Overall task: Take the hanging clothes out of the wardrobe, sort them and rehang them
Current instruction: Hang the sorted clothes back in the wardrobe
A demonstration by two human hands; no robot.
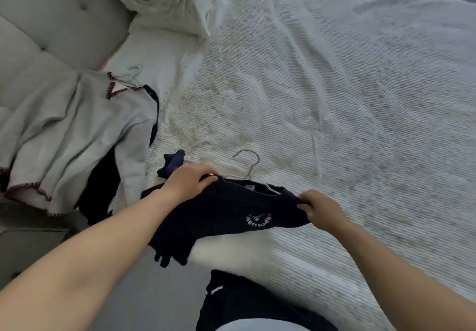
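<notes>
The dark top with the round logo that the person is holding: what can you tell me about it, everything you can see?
The dark top is navy or black soft fabric, with a round badge of pink and pale letters on its chest. It sits on a pale hanger whose hook points up the bed. The left hand grips one shoulder, the right hand pinches the other. It lies stretched across the white bedcover's edge, its lower part hanging off.
</notes>
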